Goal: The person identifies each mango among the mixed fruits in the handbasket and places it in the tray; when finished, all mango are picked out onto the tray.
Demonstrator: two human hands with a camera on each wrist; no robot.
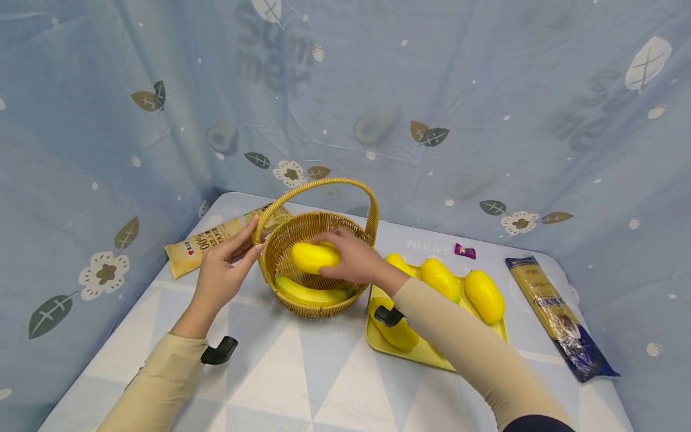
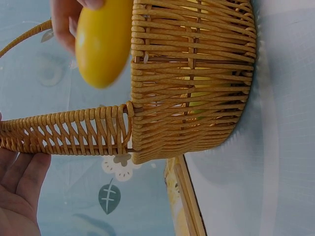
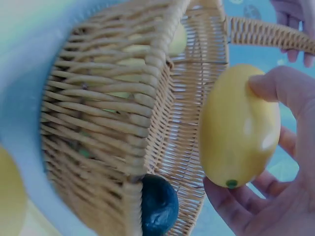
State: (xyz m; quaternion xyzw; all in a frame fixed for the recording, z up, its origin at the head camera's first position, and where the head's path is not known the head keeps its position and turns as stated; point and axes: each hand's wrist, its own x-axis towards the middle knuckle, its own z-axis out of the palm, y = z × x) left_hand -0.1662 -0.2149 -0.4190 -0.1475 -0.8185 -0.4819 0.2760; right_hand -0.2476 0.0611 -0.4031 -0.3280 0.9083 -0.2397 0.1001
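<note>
A yellow mango (image 1: 312, 258) is gripped in my right hand (image 1: 353, 255), between thumb and fingers, above the wicker basket (image 1: 310, 309). In the right wrist view the mango (image 3: 241, 128) shows a small green spot at one end. My left hand (image 1: 227, 264) holds the left side of the basket's tall handle (image 2: 69, 130). A banana (image 1: 310, 293) lies inside the basket toward its near side. The right wrist view also shows a dark green, rounded thing (image 3: 158, 205) at the basket's rim; its kind is unclear.
Right of the basket, a yellow tray (image 1: 432, 360) bears several mangoes (image 1: 484, 296). A yellow packet (image 1: 197, 249) lies behind the left hand. On the far right lies a long blue-and-gold packet (image 1: 561, 318). A small purple wrapped piece (image 1: 465, 251) is behind the tray; patterned curtains surround the table.
</note>
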